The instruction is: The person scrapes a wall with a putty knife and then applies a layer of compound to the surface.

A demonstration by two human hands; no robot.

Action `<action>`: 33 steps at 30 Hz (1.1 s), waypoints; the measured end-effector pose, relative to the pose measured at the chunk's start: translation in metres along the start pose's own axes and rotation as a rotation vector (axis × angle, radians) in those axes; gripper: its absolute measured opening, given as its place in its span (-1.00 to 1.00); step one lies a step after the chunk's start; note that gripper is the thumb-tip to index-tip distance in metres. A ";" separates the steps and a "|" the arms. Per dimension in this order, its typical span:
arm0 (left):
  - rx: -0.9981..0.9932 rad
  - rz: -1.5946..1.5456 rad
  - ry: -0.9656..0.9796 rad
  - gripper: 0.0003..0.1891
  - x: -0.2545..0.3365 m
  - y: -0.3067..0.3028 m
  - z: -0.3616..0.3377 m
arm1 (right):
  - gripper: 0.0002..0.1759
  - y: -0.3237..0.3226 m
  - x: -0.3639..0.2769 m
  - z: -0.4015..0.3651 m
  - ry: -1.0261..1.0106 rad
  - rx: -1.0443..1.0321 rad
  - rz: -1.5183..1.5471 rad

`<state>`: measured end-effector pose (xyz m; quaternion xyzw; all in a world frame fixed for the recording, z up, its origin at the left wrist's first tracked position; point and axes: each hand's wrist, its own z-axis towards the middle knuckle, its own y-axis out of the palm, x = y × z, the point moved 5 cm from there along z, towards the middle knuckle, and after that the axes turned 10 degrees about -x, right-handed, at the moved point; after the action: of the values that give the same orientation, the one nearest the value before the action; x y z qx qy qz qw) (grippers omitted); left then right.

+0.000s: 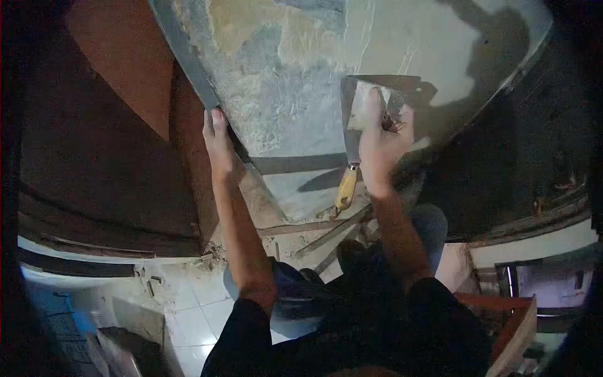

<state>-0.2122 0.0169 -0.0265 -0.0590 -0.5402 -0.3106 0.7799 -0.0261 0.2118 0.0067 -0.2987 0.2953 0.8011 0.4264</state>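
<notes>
A large pale panel (308,119), patched with grey and yellowish filler and scratched in places, fills the upper middle of the head view. At its left edge is my left hand (218,141), closed on the rim with fingertips at the edge; part of the fingers is hidden. My right hand (383,141) is closed on a broad putty knife, its thumb lying along the blade (350,119). A pale smear or bright patch shows on the blade beside the thumb. The knife's wooden handle (346,188) points down, left of my right wrist, outside the grip.
Dark wooden boards (103,182) flank the panel on the left, with more dark surface on the right. Below, debris (213,254) lies by the white floor tiles (193,323). A reddish wooden frame (518,333) stands at lower right. My knees are close beneath the panel.
</notes>
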 end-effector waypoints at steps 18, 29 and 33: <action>-0.030 0.068 -0.003 -0.31 -0.015 -0.012 0.000 | -0.76 0.002 0.007 -0.002 0.118 0.001 0.012; 0.059 0.028 0.026 -0.33 -0.029 -0.021 0.004 | -0.81 0.000 0.017 0.002 0.157 -0.054 0.058; 0.121 -0.067 -0.001 -0.46 -0.028 -0.013 0.007 | -0.80 -0.001 0.025 0.003 0.134 -0.087 0.096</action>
<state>-0.2312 0.0212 -0.0518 0.0062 -0.5601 -0.3034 0.7709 -0.0373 0.2269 -0.0100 -0.3555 0.3019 0.8109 0.3535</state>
